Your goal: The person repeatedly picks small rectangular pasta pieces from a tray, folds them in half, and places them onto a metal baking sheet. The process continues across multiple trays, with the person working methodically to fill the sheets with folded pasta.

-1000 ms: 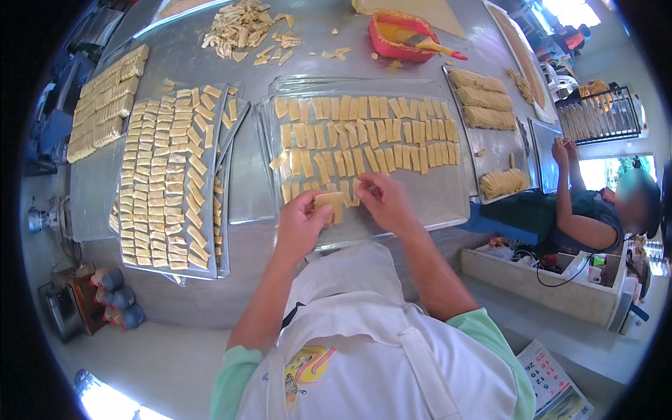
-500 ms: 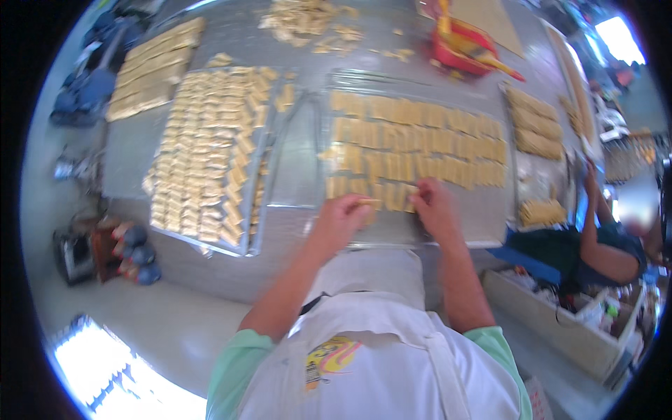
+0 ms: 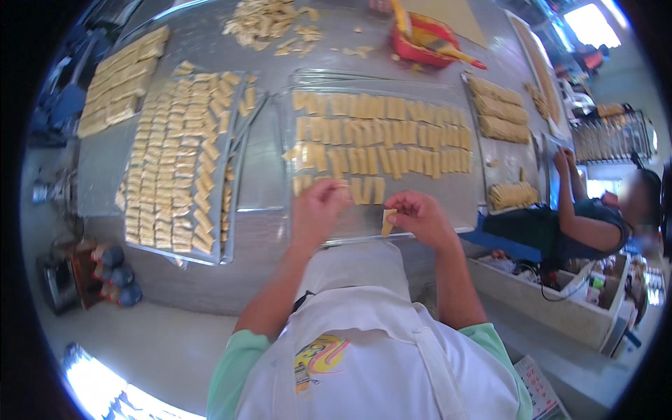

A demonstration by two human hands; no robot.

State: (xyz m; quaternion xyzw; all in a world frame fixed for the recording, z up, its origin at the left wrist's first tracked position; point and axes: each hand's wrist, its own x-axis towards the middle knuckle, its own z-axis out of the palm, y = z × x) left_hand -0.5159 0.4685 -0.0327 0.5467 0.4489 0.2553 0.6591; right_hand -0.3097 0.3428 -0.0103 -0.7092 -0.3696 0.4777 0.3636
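Note:
Over the near edge of a metal tray point(image 3: 448, 206), my right hand point(image 3: 423, 218) pinches a short flat dough strip point(image 3: 388, 222) between thumb and fingers. The strip is pale tan and hangs nearly upright. My left hand point(image 3: 318, 213) is closed above the near left part of the tray, its fingertips together; what they hold, if anything, I cannot make out. It hides part of the nearest row. Beyond both hands, dough strips point(image 3: 378, 133) lie side by side in several rows, the nearest row being shorter than the others.
On the left stands another tray point(image 3: 227, 241) packed with dough pieces, with more dough slabs point(image 3: 122, 80) behind it. A loose dough pile point(image 3: 259, 21) and a red basin point(image 3: 423, 49) lie at the back. Dough rolls point(image 3: 500, 108) and a co-worker point(image 3: 588, 224) are at right.
My right hand has drawn back toward me, with a dough strip now plainly showing in its pinch. My left hand stays closed near the nearest row. The whole view has shifted somewhat.

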